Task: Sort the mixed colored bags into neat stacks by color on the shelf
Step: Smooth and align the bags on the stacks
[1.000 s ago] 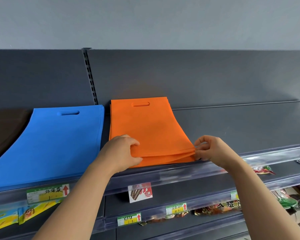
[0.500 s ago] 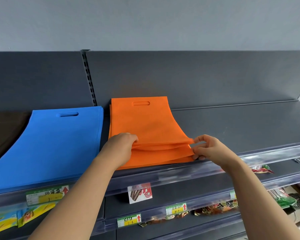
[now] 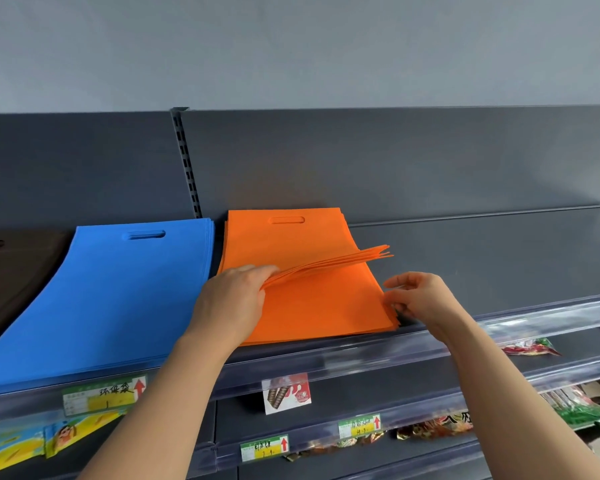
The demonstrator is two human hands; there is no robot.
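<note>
Orange bags (image 3: 312,306) lie in a flat stack on the shelf (image 3: 482,258), handle cut-outs toward the back panel, near edge right up at the clear price rail (image 3: 378,355). My left hand (image 3: 231,303) is clamped on the top few bags (image 3: 340,261) at their near left corner. They're up off the pile and fanned, free edges splayed and pointing right above the rest of the stack. My right hand (image 3: 423,299) is at the near right corner of the pile, thumb out, fingers curled, fingertips (image 3: 400,303) against the layered edges there; whether they pinch anything, I can't tell. So the hands are apart, one at each near corner. Just left of the orange, blue bags (image 3: 111,299) sit in their own stack with a narrow gap between the two. Beyond those, a dark brown pile (image 3: 18,271) runs off the left side. Below me, price labels (image 3: 101,396) on the rail and snack packets (image 3: 530,349) on the lower shelves.
</note>
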